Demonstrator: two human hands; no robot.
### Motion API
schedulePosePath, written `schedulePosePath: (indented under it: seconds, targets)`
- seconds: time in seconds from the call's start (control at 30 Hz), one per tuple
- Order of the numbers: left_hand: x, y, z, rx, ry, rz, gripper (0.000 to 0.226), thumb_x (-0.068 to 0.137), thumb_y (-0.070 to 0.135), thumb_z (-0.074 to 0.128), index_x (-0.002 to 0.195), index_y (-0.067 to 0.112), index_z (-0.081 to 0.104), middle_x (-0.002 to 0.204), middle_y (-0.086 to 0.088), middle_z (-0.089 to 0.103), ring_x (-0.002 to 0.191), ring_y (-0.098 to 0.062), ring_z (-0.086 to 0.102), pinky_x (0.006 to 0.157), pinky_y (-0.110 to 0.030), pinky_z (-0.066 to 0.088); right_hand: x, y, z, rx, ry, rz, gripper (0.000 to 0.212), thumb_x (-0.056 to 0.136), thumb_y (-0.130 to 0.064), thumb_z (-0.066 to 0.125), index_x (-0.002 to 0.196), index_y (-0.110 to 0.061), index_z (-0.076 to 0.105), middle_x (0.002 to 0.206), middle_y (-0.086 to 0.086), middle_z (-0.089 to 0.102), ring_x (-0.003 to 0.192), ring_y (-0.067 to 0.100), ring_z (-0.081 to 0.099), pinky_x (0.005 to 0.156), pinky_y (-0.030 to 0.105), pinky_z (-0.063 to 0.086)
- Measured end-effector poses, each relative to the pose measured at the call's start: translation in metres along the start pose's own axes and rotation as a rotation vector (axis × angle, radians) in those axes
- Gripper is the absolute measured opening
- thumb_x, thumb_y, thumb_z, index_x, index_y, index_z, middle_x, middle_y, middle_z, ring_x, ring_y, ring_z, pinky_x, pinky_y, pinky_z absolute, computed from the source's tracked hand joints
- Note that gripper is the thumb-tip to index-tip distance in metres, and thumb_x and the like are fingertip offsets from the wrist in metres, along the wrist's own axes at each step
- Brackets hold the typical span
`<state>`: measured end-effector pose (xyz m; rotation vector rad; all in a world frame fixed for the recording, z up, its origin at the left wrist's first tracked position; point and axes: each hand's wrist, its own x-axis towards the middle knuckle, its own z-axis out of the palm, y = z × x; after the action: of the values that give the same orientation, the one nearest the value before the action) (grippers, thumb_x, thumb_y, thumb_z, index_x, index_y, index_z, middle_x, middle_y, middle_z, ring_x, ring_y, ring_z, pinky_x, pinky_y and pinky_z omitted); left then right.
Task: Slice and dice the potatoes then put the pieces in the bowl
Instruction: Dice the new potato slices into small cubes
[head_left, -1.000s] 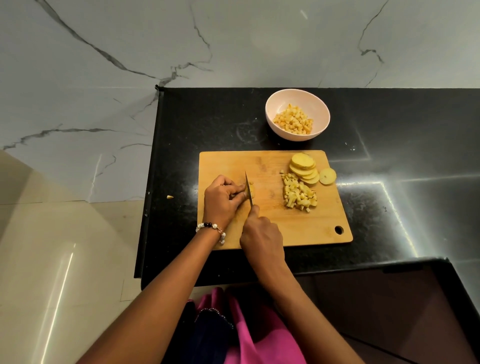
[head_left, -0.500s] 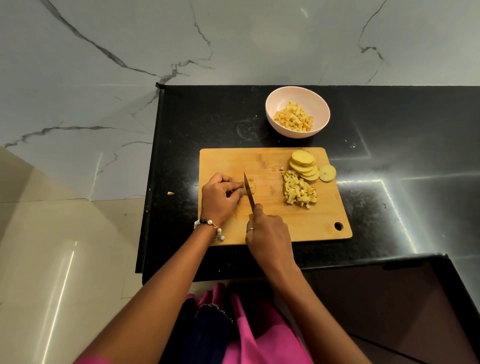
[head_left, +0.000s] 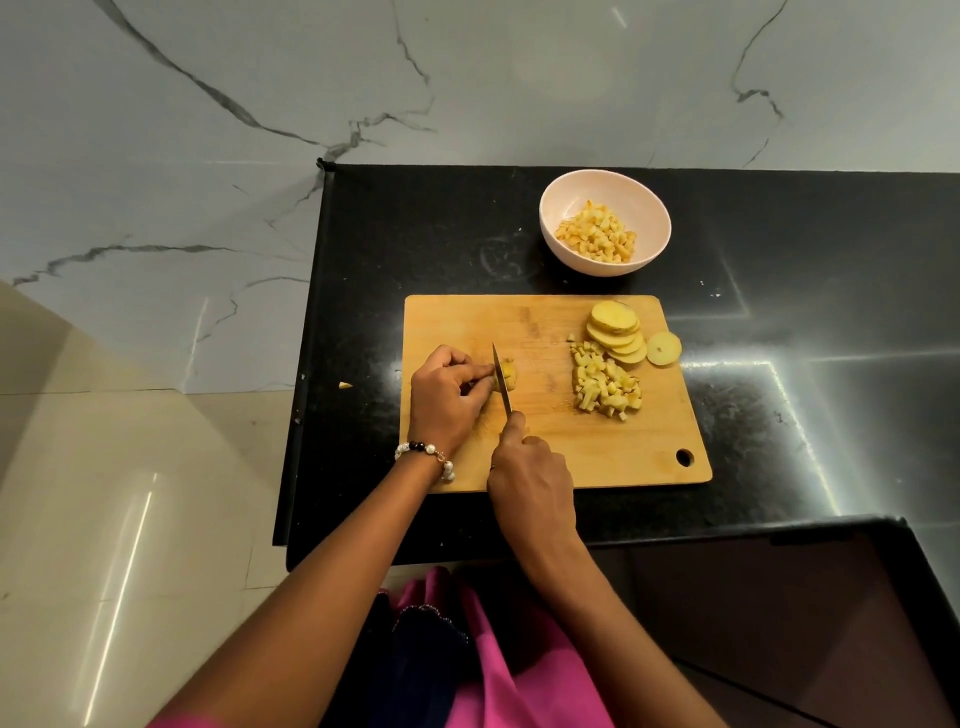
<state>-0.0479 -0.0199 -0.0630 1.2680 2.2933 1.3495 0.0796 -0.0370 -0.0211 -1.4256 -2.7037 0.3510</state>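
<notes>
Dicing underway, we judge roughly midway. Our left hand (head_left: 448, 396) pins potato piece (head_left: 506, 375); right hand (head_left: 531, 480) grips knife (head_left: 502, 383), blade against it. Right of blade: diced heap (head_left: 605, 387), uncut slices (head_left: 618, 333). Beyond: bowl (head_left: 605, 227), part filled.

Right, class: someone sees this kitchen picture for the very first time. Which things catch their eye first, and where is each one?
The two hands at work on the wooden cutting board draw the eye first: the right hand grips a knife over a potato piece that the left hand holds. Next come the diced pile and the fanned slices at the board's right, and the pale bowl of cubes beyond it.
</notes>
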Motion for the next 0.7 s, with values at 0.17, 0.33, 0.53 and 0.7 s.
schedulePosePath:
  seconds: [0.17,0.33,0.53,0.7]
  targets:
    - [0.002,-0.002,0.001,0.010,-0.009,0.001,0.014,0.074,0.009,0.077,0.087,0.004,0.075,0.082,-0.005,0.062,0.070,-0.007,0.052,0.062,-0.001,0.037,0.017,-0.005,0.002,0.001,-0.067,0.014,0.049,0.096,-0.003,0.025,0.145,0.003,0.018,0.105,0.018,0.061,0.090,0.035,0.062,0.063,0.033,0.034]
    - [0.002,0.000,0.003,0.026,0.003,-0.012,0.015,0.075,0.011,0.077,0.088,0.006,0.075,0.083,-0.005,0.062,0.071,-0.008,0.052,0.062,-0.002,0.037,-0.006,0.003,0.004,-0.021,-0.035,-0.043,0.053,0.091,0.001,0.038,0.143,0.008,0.027,0.095,0.022,0.063,0.076,0.038,0.063,0.058,0.034,0.034]
    - [0.001,0.005,0.002,0.057,0.005,-0.054,0.016,0.079,0.011,0.073,0.094,0.007,0.075,0.087,-0.004,0.061,0.076,-0.008,0.052,0.064,-0.001,0.035,-0.007,0.022,-0.006,0.152,-0.034,-0.031,0.047,0.099,-0.021,0.033,0.144,-0.007,0.031,0.093,0.017,0.065,0.082,0.037,0.061,0.061,0.036,0.038]
    - [0.000,0.011,0.004,0.073,-0.001,-0.118,0.014,0.085,0.010,0.065,0.095,0.006,0.074,0.091,-0.008,0.062,0.082,-0.016,0.057,0.069,-0.013,0.037,0.003,0.027,-0.013,0.278,0.075,-0.002,0.035,0.099,-0.019,0.038,0.128,-0.003,0.050,0.074,0.016,0.066,0.068,0.037,0.060,0.055,0.038,0.037]
